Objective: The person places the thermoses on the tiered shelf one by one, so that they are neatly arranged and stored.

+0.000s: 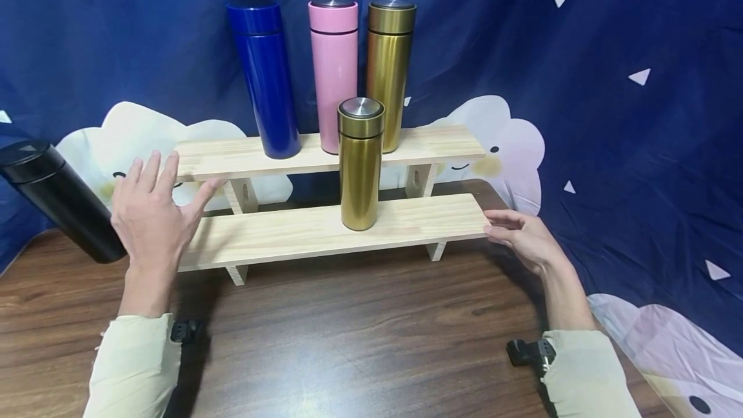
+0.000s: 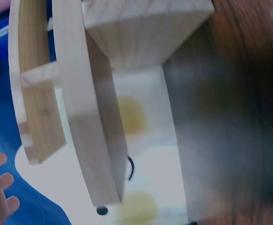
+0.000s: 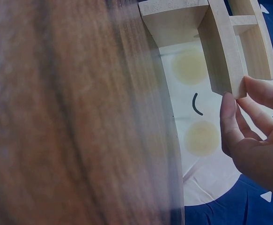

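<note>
A two-tier wooden display rack stands on the table, with a lower board (image 1: 278, 231) and an upper board (image 1: 435, 144). My right hand (image 1: 525, 244) pinches the lower board's right end between thumb and fingers, as the right wrist view also shows. Over the rack's left end, my left hand (image 1: 152, 218) is spread, its fingers apart and holding nothing. Blue (image 1: 264, 82), pink (image 1: 335, 76) and gold (image 1: 395, 50) flasks stand on the upper board. A shorter-looking gold flask (image 1: 360, 173) stands on the lower one.
Left of my left hand, a black flask (image 1: 64, 202) stands on the brown wood-grain table (image 1: 348, 340) and looks tilted in the head view. Behind hangs a dark blue cloth (image 1: 476, 37) with white triangles and smiling clouds.
</note>
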The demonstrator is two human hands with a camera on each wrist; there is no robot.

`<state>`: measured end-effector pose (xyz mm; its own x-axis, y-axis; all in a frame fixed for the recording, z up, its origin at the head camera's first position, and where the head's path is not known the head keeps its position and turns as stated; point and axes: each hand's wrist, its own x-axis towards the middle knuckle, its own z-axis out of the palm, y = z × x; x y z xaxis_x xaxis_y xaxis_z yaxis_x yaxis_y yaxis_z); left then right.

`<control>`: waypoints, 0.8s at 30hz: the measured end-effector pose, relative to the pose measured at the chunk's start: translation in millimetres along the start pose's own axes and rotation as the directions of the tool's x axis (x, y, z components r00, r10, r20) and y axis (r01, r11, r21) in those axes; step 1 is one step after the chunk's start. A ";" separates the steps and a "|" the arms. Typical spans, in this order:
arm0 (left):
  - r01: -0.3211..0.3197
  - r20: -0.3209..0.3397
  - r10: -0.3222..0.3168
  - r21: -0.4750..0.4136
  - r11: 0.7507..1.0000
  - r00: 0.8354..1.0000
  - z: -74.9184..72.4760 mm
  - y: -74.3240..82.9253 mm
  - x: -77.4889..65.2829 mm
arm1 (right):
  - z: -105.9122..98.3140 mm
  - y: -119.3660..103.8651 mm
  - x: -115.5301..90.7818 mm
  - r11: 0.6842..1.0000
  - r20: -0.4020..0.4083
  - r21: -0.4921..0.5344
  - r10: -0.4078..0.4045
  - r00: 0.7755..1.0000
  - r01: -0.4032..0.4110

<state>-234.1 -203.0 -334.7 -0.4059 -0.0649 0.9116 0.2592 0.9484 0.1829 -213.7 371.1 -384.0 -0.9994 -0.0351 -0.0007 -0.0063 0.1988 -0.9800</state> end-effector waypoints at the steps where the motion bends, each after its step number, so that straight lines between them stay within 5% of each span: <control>1: 0.005 -0.006 -0.005 0.007 1.000 1.000 -0.9 -2.9 -1.0 | -0.1 -0.2 0.0 1.000 -0.001 -0.002 -0.001 1.000 0.001; 8: 0.101 -0.013 -0.101 0.012 0.995 0.995 -11.3 -20.7 -10.9 | 0.0 -0.5 0.3 1.000 0.002 0.004 -0.001 1.000 0.001; 16: 0.260 -0.121 -0.257 0.007 0.966 0.959 -21.1 -39.1 -23.2 | 0.0 -0.7 -0.2 1.000 0.003 -0.010 -0.001 1.000 0.001; 20: 0.340 -0.201 -0.331 0.012 0.940 0.922 -23.9 -48.9 -27.5 | 0.4 -1.3 -0.1 1.000 0.006 -0.011 0.001 1.000 -0.001; 24: 0.463 -0.258 -0.450 -0.010 0.886 0.855 -27.1 -60.0 -25.9 | 0.8 -2.4 0.2 1.000 0.008 -0.004 0.002 1.000 -0.002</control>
<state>-215.4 -266.7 -359.3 -0.2376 -0.5620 0.7922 0.0500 0.8074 0.5878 -213.9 369.8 -381.8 -0.9991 -0.0427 -0.0041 -0.0046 0.2025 -0.9793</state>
